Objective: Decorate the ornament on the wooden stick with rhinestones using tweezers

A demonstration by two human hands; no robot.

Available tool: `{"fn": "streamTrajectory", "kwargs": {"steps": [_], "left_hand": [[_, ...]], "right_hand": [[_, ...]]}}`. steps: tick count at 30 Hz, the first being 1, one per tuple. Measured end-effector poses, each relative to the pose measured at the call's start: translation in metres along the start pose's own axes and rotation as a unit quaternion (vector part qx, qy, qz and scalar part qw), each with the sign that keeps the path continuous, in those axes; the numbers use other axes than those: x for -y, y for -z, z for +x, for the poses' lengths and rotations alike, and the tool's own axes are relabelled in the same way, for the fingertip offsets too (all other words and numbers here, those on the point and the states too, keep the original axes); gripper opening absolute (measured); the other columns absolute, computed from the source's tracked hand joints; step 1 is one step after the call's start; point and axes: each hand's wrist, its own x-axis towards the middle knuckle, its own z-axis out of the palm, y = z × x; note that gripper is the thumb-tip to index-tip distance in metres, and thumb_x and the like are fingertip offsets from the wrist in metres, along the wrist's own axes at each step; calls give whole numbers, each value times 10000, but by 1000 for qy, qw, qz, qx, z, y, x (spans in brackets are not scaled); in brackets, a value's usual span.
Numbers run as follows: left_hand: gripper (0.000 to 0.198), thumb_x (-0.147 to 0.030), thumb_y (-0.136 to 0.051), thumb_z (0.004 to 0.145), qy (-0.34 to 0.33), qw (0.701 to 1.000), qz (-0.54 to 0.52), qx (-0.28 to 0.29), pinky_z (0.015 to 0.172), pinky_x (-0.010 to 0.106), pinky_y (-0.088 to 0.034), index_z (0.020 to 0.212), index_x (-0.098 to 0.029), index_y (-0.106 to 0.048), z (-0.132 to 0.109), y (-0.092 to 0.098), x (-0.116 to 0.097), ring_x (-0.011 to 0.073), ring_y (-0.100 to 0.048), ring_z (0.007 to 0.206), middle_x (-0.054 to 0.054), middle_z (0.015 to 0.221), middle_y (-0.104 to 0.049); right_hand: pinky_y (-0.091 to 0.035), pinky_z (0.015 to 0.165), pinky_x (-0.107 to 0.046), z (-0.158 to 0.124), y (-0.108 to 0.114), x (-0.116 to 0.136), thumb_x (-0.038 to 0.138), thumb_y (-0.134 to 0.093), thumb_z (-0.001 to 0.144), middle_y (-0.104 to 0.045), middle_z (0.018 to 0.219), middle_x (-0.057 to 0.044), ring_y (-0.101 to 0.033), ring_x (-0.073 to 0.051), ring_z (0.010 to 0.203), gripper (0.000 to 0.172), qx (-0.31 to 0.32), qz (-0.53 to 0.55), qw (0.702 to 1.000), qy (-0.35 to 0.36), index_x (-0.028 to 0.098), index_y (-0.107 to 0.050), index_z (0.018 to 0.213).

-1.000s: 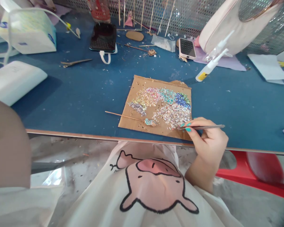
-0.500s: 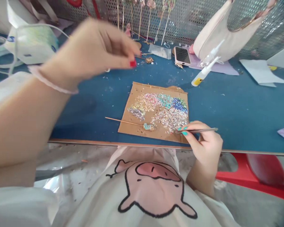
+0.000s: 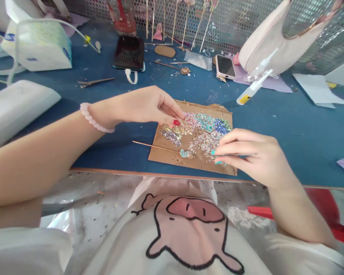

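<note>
A piece of brown cardboard [image 3: 166,156] carries sequin-like flakes in pink, yellow, teal, blue, purple and silver patches. My left hand [image 3: 151,106] reaches over its upper left part, fingertips at the pink and yellow flakes [image 3: 186,126], thumb and fingers slightly apart. At the right edge, my right hand [image 3: 246,151] is closed in a pinch beside the silver flakes [image 3: 205,141]. Its fingers mostly hide the tweezers seen there earlier. A thin stick [image 3: 149,144] with a teal-flaked tip [image 3: 185,153] lies across the cardboard's lower left part, its bare end beyond the edge.
Scissors [image 3: 96,82], a black phone [image 3: 129,52] and a tissue pack [image 3: 40,46] are at the left. Behind the cardboard lie a second phone [image 3: 225,66], a glue bottle [image 3: 248,94] and a white bag [image 3: 263,46]. Upright sticks [image 3: 185,30] stand at the back.
My left hand has come down from above the table onto the cardboard's flakes. The right hand has turned and its fingers now cover the tweezers. The view has shifted slightly.
</note>
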Motion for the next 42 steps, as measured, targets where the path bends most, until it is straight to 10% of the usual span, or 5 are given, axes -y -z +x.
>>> {"fn": "streamTrajectory", "kwargs": {"steps": [42], "left_hand": [[238,-165,-596,810,-67,996,-40,44,760,229,-502,1008,-51,-663,-9,-15,-8,90,-595,740,20,844,-683]], "right_hand": [[-557,682,-248,23,-16,-35,315,-704,834,-762,800,56,-702,-114,681,42,26,108,994,6,299,-743,833]]}}
